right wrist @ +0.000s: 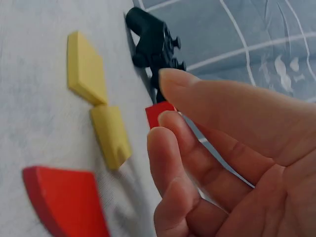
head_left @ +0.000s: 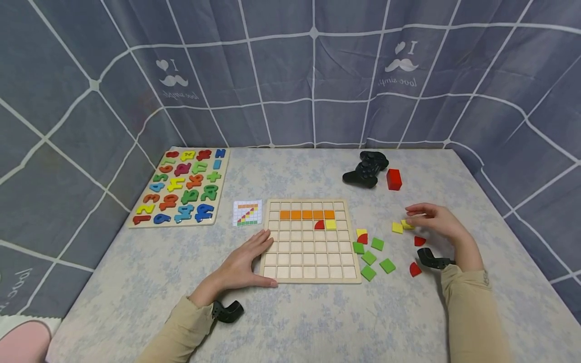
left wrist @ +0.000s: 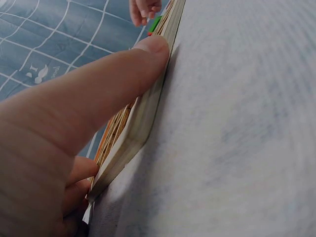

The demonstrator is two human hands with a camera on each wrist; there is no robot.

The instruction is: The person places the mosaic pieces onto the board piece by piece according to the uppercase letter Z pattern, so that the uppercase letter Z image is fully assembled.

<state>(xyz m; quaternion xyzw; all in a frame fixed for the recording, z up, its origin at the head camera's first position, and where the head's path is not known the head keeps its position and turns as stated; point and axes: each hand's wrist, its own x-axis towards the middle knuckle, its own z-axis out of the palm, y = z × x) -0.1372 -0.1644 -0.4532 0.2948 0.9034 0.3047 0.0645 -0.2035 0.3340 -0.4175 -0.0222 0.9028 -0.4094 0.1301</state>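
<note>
My left hand [head_left: 245,262] rests spread at the lower left corner of a wooden grid board [head_left: 313,282], its thumb on the front rim and its fingertips at the left rim. On the board lie a row of orange squares [head_left: 307,215], a red quarter-circle piece [head_left: 320,225] and a yellow square [head_left: 330,225]. My right hand [head_left: 433,222] hovers by two yellow square tiles [head_left: 397,228]. In the right wrist view, its thumb and loosely bent fingers are apart, with nothing between them. A red quarter-circle piece [right wrist: 66,197] lies near the tiles.
Several green tiles [head_left: 368,258] lie right of the board, near another red piece [head_left: 415,269]. A pattern card [head_left: 247,213] and number puzzle board [head_left: 218,194] lie left. Behind are a black game controller [head_left: 366,169] and a red block [head_left: 394,179].
</note>
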